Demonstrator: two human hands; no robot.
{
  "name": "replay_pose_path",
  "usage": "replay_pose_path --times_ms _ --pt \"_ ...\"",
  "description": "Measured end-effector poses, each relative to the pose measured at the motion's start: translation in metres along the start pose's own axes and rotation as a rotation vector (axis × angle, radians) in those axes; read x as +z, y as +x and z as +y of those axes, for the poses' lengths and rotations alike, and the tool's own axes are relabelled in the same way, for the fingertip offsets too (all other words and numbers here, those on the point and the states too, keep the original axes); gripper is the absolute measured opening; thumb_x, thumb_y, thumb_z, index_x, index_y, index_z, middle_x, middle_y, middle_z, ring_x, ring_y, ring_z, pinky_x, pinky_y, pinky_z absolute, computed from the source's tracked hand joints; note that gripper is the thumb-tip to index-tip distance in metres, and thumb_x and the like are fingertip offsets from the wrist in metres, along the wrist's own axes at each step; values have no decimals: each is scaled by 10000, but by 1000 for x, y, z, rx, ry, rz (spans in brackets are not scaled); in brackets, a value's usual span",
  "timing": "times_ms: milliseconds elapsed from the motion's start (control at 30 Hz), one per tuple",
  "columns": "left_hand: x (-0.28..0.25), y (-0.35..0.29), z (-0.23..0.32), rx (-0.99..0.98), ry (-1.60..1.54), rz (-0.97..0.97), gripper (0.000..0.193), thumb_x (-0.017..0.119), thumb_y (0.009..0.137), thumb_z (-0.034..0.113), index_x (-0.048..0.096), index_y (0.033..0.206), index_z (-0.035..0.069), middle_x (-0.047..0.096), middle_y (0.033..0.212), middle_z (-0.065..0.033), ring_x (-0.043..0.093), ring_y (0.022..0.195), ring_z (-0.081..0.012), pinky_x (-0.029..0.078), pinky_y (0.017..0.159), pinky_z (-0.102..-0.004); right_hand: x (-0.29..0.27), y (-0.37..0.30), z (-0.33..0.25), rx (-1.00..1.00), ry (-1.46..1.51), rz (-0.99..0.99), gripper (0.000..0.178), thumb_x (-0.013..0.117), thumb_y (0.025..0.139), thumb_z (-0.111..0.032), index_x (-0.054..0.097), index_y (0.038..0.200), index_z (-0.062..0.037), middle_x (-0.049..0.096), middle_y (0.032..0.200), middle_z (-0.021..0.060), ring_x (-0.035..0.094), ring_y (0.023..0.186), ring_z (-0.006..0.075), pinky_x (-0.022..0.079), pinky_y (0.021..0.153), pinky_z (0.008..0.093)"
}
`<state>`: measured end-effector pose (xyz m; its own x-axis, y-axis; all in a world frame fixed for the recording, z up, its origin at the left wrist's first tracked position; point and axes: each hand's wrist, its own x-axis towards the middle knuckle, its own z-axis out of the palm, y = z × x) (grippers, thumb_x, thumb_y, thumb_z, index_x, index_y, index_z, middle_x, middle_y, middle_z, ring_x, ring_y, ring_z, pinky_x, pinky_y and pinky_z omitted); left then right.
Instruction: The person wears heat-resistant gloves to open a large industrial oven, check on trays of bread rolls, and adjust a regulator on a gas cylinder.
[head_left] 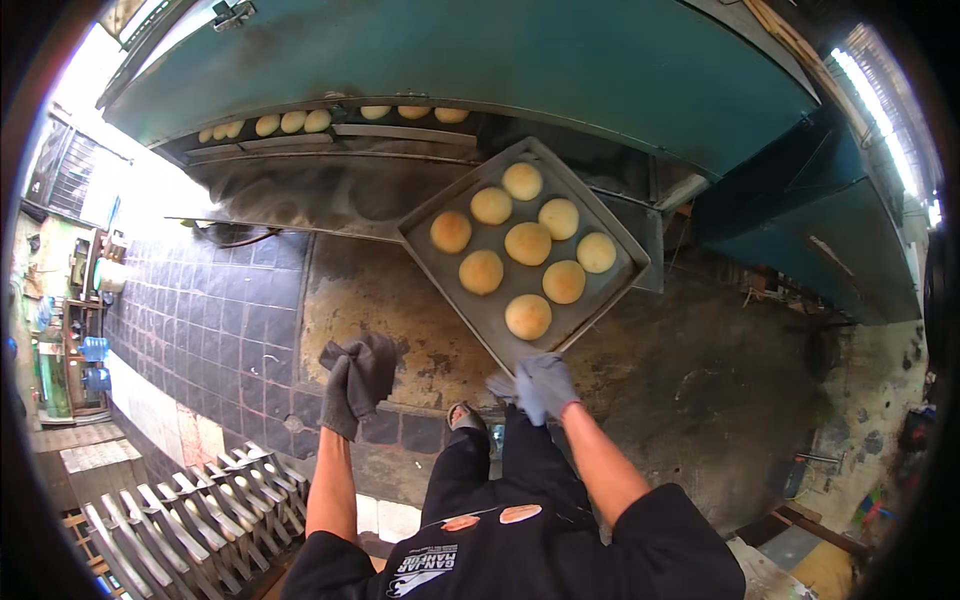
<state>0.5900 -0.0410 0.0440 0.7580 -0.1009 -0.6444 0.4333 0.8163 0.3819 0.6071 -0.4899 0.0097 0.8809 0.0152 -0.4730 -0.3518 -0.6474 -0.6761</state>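
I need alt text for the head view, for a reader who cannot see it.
A grey-gloved right hand grips one corner of a rectangular grey metal tray with nine round golden buns before a teal metal oven holding more round buns. The dark-grey-gloved left hand holds a dark grey cloth.

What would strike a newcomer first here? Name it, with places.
Nine golden buns sit on a metal tray right of centre, its near corner held by the gloved right hand. Above, a big teal oven-like cabinet shows more buns in a long slot.
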Motion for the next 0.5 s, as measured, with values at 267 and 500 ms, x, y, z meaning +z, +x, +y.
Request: replay_pose_path --times_ms 267,500 --pt "20 98 10 -173 355 167 442 698 1056 364 668 1380 66 761 1227 -76 754 1028 -178 623 885 -300 -224 33 -8 70 -990 -188 424 512 968 -162 662 1291 70 701 1249 297 704 1106 442 567 933 511" --pt "116 126 -68 -450 636 91 452 709 1040 438 704 1310 76 778 1151 -60 756 952 -180 615 833 -325 -299 160 41 186 -663 272 274 595 1009 -257 748 1164 -92 745 1162 232 709 1090 435 561 929 541"
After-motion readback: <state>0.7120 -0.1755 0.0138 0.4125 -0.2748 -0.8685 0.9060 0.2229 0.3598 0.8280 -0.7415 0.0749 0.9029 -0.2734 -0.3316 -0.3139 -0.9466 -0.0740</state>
